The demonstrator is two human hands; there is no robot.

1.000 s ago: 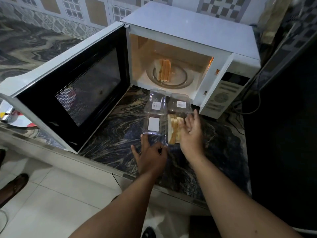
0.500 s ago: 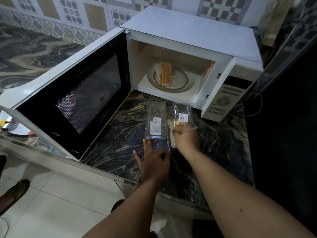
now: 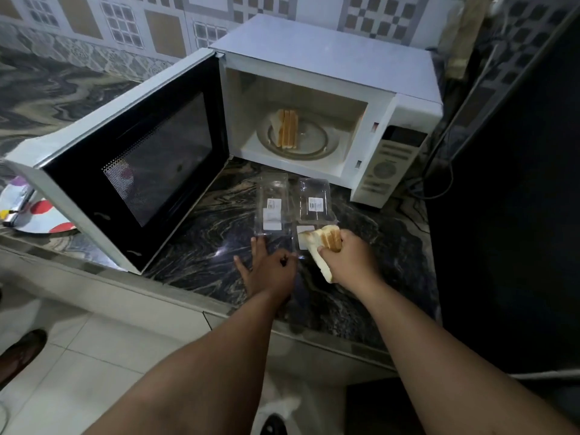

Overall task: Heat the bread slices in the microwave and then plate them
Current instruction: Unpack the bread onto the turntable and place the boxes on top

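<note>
Right hand (image 3: 351,257) (curled) round bread slices (image 3: 324,241)

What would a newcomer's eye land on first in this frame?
The white microwave on the marbled counter, its door swung wide, with bread slices standing on the glass turntable. In front, the right hand grips more slices beside clear plastic packs.
</note>
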